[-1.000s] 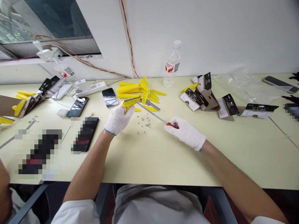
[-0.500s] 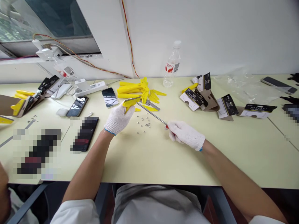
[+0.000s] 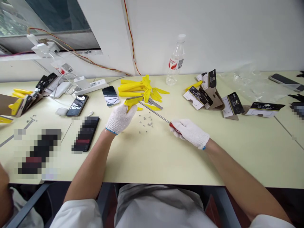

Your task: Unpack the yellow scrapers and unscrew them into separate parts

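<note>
My left hand, in a white knit glove, is closed around a yellow scraper with a metal strip along its edge. My gloved right hand grips the red handle of a screwdriver. Its long shaft points up and left, with the tip close to the scraper's right end; whether they touch I cannot tell. Small silver screws lie scattered on the table between my hands. Just behind are several yellow scraper handles in a pile, loose yellow pieces and flat metal blades.
Phones and a power strip lie to the left. A plastic bottle stands near the wall. Opened cardboard packages and a clear plastic bag are on the right. Another person's arm shows at the left edge.
The scraper in my left hand has turned, showing more of its yellow face. The screwdriver has turned slightly in my right hand, so more red handle shows. The view has shifted a little.
</note>
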Demonstrator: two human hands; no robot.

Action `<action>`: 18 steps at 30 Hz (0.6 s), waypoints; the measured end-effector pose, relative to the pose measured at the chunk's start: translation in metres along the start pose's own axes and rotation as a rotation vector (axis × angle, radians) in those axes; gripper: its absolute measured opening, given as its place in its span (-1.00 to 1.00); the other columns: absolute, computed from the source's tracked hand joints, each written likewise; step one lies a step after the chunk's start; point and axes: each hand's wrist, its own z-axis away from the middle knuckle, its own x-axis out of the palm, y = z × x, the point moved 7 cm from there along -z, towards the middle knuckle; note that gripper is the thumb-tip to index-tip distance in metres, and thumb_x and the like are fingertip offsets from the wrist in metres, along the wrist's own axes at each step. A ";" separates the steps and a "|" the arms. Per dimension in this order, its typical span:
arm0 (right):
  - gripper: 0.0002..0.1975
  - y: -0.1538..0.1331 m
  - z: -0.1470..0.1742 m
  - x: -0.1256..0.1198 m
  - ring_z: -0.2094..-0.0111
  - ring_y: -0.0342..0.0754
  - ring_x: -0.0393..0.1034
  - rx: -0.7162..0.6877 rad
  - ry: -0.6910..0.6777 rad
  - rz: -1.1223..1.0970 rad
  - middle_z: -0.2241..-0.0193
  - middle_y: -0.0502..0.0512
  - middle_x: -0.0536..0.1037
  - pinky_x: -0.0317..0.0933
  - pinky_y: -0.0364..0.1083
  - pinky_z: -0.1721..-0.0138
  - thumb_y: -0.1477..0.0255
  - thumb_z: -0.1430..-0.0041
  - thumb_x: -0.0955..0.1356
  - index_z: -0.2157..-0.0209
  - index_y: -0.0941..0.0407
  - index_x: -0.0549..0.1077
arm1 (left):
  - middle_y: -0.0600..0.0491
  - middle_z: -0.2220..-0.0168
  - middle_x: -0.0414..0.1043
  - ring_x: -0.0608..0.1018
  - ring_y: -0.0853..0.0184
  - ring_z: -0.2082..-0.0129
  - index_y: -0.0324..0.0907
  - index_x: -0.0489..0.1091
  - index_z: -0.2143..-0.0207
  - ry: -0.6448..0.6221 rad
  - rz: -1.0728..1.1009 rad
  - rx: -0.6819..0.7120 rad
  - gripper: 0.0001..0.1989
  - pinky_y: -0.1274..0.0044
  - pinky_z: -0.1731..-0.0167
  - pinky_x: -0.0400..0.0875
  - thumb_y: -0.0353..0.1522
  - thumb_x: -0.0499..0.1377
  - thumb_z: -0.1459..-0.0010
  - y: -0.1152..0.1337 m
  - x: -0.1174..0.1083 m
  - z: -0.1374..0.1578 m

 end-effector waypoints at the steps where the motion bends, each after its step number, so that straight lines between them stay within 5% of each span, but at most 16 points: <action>1: -0.42 0.000 0.000 -0.002 0.48 -0.09 0.25 -0.004 0.032 0.051 0.50 0.00 0.45 0.12 -0.09 0.44 -0.20 -0.40 0.37 0.32 0.06 0.46 | 0.07 0.48 0.35 0.47 0.26 0.39 -0.08 0.36 0.34 -0.001 0.001 -0.001 -0.73 0.46 0.32 0.31 -0.17 0.13 -0.41 0.001 0.000 0.000; 4: -0.51 -0.001 -0.001 -0.006 0.47 -0.09 0.23 -0.002 0.086 0.185 0.49 -0.04 0.43 0.10 -0.09 0.42 -0.10 -0.35 0.47 0.31 0.05 0.42 | 0.08 0.48 0.33 0.43 0.27 0.41 -0.08 0.31 0.38 -0.005 -0.003 -0.002 -0.71 0.45 0.34 0.27 -0.16 0.13 -0.42 0.003 -0.001 0.001; 10: -0.37 -0.002 0.000 -0.001 0.48 -0.06 0.26 -0.057 -0.017 0.069 0.48 0.03 0.47 0.13 -0.07 0.43 -0.13 -0.57 0.17 0.29 0.07 0.51 | 0.05 0.44 0.40 0.41 0.28 0.43 -0.08 0.29 0.38 -0.017 -0.017 -0.034 -0.70 0.43 0.34 0.27 -0.14 0.14 -0.40 0.001 0.001 0.000; 18: -0.55 -0.004 0.002 -0.005 0.53 -0.10 0.18 0.000 0.029 0.142 0.50 -0.09 0.40 0.08 -0.07 0.43 -0.07 -0.44 0.39 0.25 0.02 0.34 | 0.05 0.41 0.46 0.48 0.27 0.38 -0.11 0.41 0.29 -0.025 -0.046 -0.026 -0.70 0.45 0.27 0.34 -0.10 0.14 -0.41 -0.001 0.002 0.000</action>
